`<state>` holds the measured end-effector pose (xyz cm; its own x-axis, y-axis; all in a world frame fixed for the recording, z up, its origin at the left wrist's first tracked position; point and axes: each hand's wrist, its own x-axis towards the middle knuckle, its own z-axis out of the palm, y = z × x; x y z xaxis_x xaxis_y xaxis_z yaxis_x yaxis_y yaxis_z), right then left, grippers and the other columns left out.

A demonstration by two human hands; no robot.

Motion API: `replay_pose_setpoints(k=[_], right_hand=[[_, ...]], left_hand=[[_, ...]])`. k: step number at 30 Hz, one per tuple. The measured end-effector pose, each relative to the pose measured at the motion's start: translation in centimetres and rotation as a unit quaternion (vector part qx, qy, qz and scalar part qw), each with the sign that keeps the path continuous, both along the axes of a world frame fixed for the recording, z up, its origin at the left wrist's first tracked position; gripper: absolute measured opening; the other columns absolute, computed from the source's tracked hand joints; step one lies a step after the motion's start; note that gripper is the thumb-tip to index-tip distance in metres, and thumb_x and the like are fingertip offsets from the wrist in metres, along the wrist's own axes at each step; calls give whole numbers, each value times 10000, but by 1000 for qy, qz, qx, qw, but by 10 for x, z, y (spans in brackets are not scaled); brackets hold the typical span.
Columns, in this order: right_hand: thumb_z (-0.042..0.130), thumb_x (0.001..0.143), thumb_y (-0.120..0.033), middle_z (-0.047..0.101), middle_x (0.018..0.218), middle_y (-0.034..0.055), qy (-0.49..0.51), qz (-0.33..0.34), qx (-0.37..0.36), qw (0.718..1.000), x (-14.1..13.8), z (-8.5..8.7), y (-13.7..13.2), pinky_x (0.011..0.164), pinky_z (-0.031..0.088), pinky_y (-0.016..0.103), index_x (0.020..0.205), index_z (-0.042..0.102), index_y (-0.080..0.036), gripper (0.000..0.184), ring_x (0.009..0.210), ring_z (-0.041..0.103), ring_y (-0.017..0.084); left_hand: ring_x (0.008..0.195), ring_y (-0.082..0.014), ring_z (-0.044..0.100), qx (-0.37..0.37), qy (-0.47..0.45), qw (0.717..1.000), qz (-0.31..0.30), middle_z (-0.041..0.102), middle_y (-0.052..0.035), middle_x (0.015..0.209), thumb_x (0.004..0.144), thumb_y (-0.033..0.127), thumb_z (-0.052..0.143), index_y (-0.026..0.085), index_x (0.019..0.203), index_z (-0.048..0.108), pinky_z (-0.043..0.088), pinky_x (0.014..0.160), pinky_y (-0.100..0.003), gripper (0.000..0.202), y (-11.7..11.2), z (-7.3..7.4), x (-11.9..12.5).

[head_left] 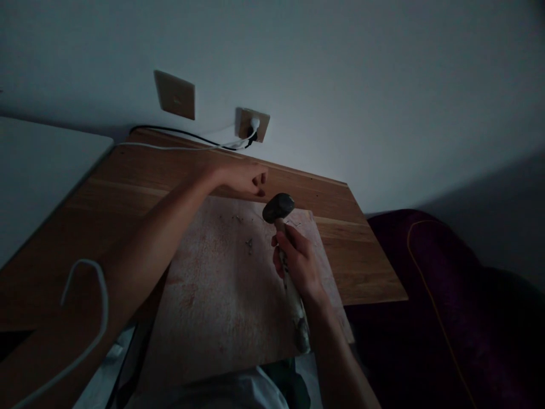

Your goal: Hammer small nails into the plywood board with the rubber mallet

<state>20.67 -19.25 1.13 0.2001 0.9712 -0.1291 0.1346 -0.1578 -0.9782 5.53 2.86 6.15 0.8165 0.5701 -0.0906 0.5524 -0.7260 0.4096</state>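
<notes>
A wooden board (204,318) with a pale, reddish-stained face lies over the wooden tabletop. My right hand (300,261) is wrapped round the handle of a hammer (279,208), just below its dark, blunt head. The worn handle slants down toward me over the board's right side. At the board's far edge is my left hand (244,177), its fingers curled in; whether anything small is between them is hidden. Several small nails (249,244) lie loose on the upper part of the board. More thin metal pieces (293,223) show just right of the hammer head.
Beneath the board is a wooden table (357,250) against a pale wall. A wall socket (254,125) holds plugs, with a black cable (183,132) and a white cable (170,148) running left. A purple upholstered seat (395,238) stands right. A white cord (104,301) crosses my left arm.
</notes>
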Motion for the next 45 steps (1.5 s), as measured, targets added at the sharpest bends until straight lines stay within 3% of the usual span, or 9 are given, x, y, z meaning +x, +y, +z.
replay_pose_setpoints(k=[5,10,15,20,25,29,34,39,45], right_hand=[[667,905,-589,496,521,-96,-11,17,-9,1000,4,-1,-2,301,297,213,869,585,-237,363,323,411,85],[658,907,-593,513,517,-82,-19,-5,-19,1000,4,-2,-12,319,331,210,876,598,-230,369,345,444,98],[717,895,-632,514,570,-74,-17,-29,-58,998,5,-9,-48,319,365,225,873,602,-236,413,370,458,106],[680,954,-654,510,567,-76,10,-39,-60,997,4,-23,-71,343,353,219,898,584,-245,423,391,440,104],[714,927,-670,505,575,-77,22,-43,-47,998,2,-26,-71,334,324,233,886,580,-253,441,372,405,99],[704,942,-663,495,549,-81,26,-34,-44,998,1,-26,-70,337,344,237,914,576,-260,424,370,400,109],[722,912,-677,508,573,-73,30,-46,-51,997,2,-27,-70,328,349,233,888,570,-261,444,381,417,110],[707,929,-661,496,560,-75,23,-39,-39,998,1,-26,-70,338,343,234,876,563,-259,431,377,413,109],[707,932,-667,494,552,-78,26,-38,-41,998,1,-26,-70,338,343,238,881,560,-261,435,379,406,111]], left_hand=[[792,-178,667,-5,14,999,-43,781,-41,905,733,388,836,154,1128,739,414,685,-266,469,8,-3,-3],[670,-166,659,-58,72,994,-55,752,-15,755,758,471,812,159,1049,754,405,632,-267,430,7,-12,-1],[873,-218,691,-1,14,1000,-17,788,-58,942,776,531,797,174,1184,743,439,763,-300,545,7,-1,-4],[888,-200,691,-16,-28,998,-61,791,-43,994,777,521,818,188,1191,713,431,801,-299,542,11,8,-14],[905,-210,687,-84,31,991,-104,785,-59,969,720,377,851,162,1096,735,460,798,-296,449,8,-13,-23],[822,-184,682,-128,29,983,-132,781,-18,855,729,327,855,201,972,757,464,756,-270,291,9,-31,-26],[802,-171,696,-179,29,971,-158,800,-7,833,749,261,835,210,837,778,467,754,-250,117,10,-40,-23],[808,-174,700,-138,39,977,-155,814,-22,849,752,233,809,207,801,806,457,741,-244,56,7,-40,-20],[831,-156,698,-74,5,989,-129,811,-10,861,829,196,698,206,891,814,451,783,-241,132,-4,-25,-15]])
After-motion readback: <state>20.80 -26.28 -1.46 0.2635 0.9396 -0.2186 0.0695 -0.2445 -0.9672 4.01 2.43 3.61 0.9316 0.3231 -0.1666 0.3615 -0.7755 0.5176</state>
